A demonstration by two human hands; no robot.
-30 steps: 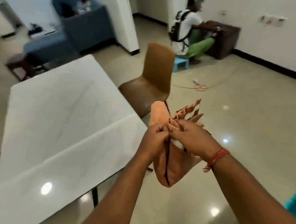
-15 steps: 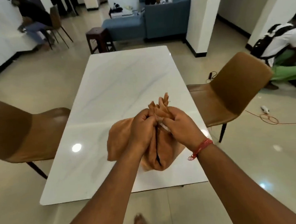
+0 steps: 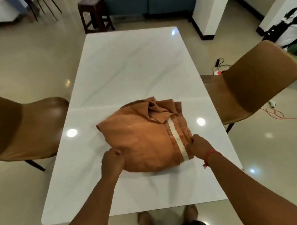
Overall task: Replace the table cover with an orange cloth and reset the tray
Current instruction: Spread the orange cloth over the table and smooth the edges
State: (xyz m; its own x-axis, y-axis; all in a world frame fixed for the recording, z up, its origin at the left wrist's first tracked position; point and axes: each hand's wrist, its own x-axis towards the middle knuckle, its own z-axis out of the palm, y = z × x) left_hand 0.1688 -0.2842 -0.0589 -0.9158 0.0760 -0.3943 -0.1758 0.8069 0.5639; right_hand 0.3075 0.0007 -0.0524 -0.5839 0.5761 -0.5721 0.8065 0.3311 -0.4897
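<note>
folded orange cloth with a white stripe [image 3: 146, 138], held bunched in the air a second ago, now lies on the near half of the white marble table [image 3: 132, 64], ready for unfolding; no tray is visible. left hand [image 3: 112, 160] pinches its near-left edge; right hand [image 3: 199, 145] grips the right-side folds.

Glossy beige tiled floor [image 3: 27, 55] reflecting ceiling lights. Brown chairs left [image 3: 32, 126] and right [image 3: 250, 88]. Dark wooden stool [image 3: 95, 16], blue sofa [image 3: 148, 2], white pillar [image 3: 209, 9] beyond.
</note>
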